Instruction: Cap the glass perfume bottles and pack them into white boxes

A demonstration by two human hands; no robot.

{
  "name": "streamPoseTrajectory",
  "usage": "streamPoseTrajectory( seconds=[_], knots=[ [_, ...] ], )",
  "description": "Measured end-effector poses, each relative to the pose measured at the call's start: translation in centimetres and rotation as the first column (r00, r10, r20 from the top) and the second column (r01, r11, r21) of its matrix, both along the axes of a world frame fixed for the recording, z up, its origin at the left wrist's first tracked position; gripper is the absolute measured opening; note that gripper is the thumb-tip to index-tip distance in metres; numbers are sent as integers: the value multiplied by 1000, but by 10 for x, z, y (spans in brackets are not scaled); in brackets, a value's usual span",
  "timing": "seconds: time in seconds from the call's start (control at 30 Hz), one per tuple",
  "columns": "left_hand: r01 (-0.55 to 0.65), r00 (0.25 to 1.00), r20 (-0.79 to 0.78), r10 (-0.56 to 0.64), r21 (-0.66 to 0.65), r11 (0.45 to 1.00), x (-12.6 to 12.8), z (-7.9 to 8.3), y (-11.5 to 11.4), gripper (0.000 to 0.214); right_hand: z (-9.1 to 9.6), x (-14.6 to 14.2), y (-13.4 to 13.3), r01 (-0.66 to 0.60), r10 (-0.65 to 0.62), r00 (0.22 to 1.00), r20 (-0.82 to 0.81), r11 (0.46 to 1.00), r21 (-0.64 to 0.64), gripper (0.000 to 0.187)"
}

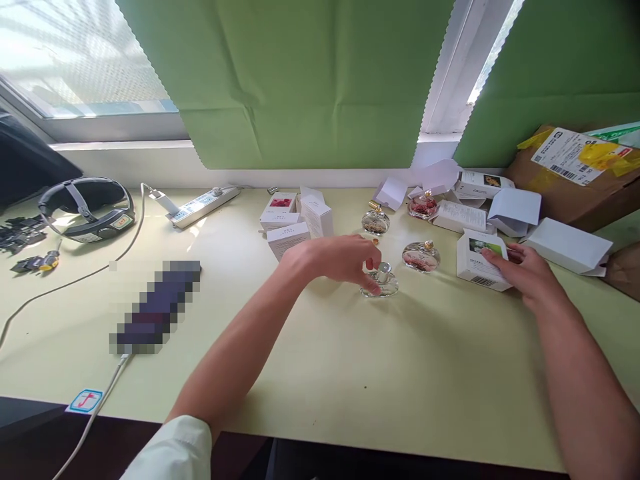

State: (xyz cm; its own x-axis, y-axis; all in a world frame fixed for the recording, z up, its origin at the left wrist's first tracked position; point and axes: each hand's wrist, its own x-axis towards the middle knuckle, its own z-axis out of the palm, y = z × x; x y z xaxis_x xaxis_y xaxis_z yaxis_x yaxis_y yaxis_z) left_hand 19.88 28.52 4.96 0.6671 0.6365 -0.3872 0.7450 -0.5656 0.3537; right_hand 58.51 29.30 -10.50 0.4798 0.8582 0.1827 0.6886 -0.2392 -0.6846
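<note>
My left hand point(345, 259) is closed around the near side of a clear glass perfume bottle point(386, 287) with a round silver cap, low on the table. My right hand point(533, 270) grips a white perfume box point(480, 263) with a green picture, its thumb on the picture face. Between the hands stands a perfume bottle point(421, 257) with a pink floral front and a gold cap. Behind it are a gold-capped bottle point(375, 221) and a reddish bottle point(423, 206). Left of them, several white boxes point(289, 237) sit together.
Opened white cartons point(569, 245) and a taped brown cardboard box point(565, 177) crowd the right side. At left are a power strip point(203, 208), a headset point(87, 210) and a blurred phone-like object point(159, 307) on a cable. A green blind point(310, 80) hangs behind the table.
</note>
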Motion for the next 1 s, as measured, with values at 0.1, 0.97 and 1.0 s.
streamPoseTrajectory(
  seconds=[0.1, 0.97, 1.0],
  knots=[
    [-2, 998, -68, 3, 19, 1000, 5, -9, 1, 50, 6, -4, -1, -26, 18, 977, -214, 999, -37, 80],
    [83, 996, -36, -76, 339, 937, 15, -41, 22, 26, 64, -10, -28, -6, 330, 636, -697, 906, 423, 62],
    [75, 997, -27, -70, 327, 942, 13, -39, 22, 27, 70, -18, -35, -58, 363, 621, -694, 905, 421, 62]
  ],
)
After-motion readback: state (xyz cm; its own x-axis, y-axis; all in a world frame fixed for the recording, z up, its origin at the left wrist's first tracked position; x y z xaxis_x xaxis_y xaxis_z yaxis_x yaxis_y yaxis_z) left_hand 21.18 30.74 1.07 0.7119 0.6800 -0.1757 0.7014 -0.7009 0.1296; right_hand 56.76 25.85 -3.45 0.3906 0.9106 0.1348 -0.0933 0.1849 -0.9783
